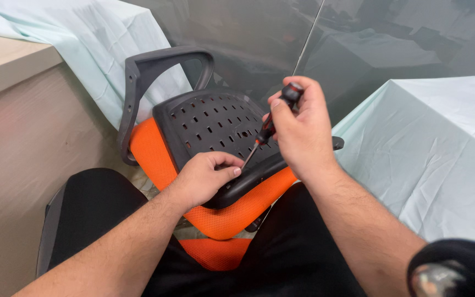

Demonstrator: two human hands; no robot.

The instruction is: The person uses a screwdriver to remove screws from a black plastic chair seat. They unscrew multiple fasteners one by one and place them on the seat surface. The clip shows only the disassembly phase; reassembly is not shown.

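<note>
**Screwdriver set on upturned chair seat, both hands engaged**

Right hand (299,129): closed around the handle of a screwdriver (270,124), black and red grip. Thumb and fingers wrap the upper handle; the butt end shows above the knuckles. Tool is tilted, handle up and to the right, shaft running down and left.

Screwdriver tip: meets the black plastic seat pan (215,124) near its front edge, just beside the left fingertips. Whether the tip sits in a screw head cannot be told; the contact spot is too small to resolve.

Left hand (207,176): fingers curled, resting on the front edge of the pan, thumb and forefinger pinched together next to the shaft. What they pinch, if anything, cannot be told.

Seat pan: perforated with rows of short slots, underside facing up, fixed over an orange cushion (155,157). The cushion rests across the person's lap, on black trousers (97,206).

Armrest (144,71): grey loop, rising from the far left side of the seat.

Surroundings: pale green cloth (430,143) draped over a block to the right; the same cloth over a surface at upper left. Beige wall panel (23,143) to the left. Dark rounded object at lower right corner, blurred, not identifiable.
</note>
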